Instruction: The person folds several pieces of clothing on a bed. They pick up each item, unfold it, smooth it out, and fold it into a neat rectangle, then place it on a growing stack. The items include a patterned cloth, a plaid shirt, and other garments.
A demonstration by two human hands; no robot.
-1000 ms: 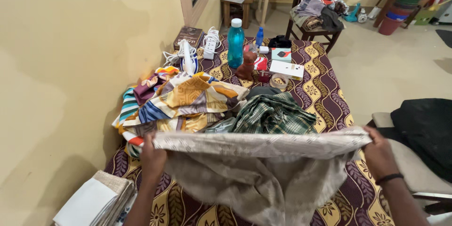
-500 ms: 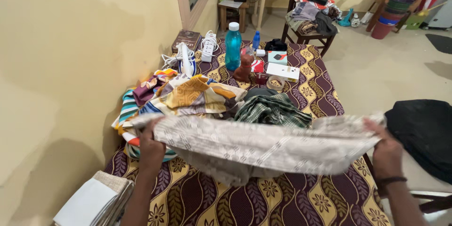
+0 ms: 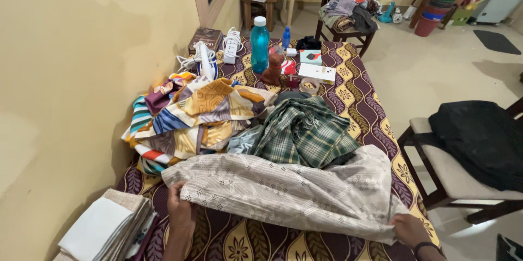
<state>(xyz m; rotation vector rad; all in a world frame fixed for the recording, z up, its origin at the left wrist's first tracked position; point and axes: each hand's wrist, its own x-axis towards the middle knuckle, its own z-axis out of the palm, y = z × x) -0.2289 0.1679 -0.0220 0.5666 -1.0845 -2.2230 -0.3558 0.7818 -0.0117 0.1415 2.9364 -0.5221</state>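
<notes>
Your left hand (image 3: 180, 212) and right hand (image 3: 409, 229) both have their fingers pinched on the grey patterned cloth (image 3: 289, 190), spread flat across the near edge of the bed (image 3: 376, 114), just in front of the green checked cloth (image 3: 305, 133).

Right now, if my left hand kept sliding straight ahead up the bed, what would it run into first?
Probably the striped multicoloured cloth pile. The left hand points up the bed, holding the grey patterned cloth; depth is hard to judge.
</notes>
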